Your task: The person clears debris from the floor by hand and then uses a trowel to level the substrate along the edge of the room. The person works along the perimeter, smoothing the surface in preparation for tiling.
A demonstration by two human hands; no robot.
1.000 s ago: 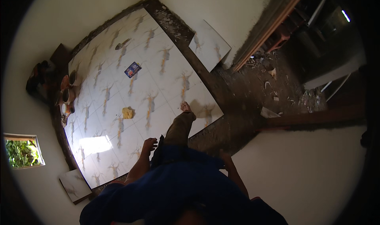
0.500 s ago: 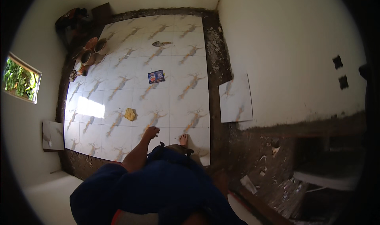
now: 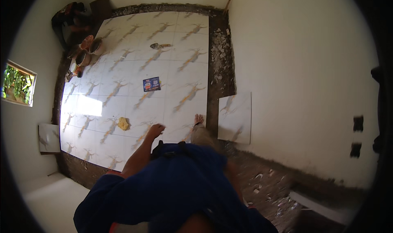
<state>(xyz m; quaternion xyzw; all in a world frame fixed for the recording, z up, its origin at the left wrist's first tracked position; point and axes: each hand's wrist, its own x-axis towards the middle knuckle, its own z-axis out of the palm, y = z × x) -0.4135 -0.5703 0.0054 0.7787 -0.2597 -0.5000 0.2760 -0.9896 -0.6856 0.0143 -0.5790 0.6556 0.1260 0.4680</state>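
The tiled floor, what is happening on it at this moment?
A person in a blue shirt stands at the edge of the tiled floor, looking down. The left hand hangs bare over the tiles and holds nothing; the right hand is out of view. One bare foot rests on the tiles beside the untiled dark strip. A yellow sponge, a blue packet and a trowel lie on the floor. A loose tile leans against the wall.

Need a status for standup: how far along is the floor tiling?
Done: most of the tiled floor is laid. In hand: nothing; the left hand hangs empty above it, and the right hand is out of view. Left: the bare strip along the wall, where a spare tile leans; trowel lies unused.
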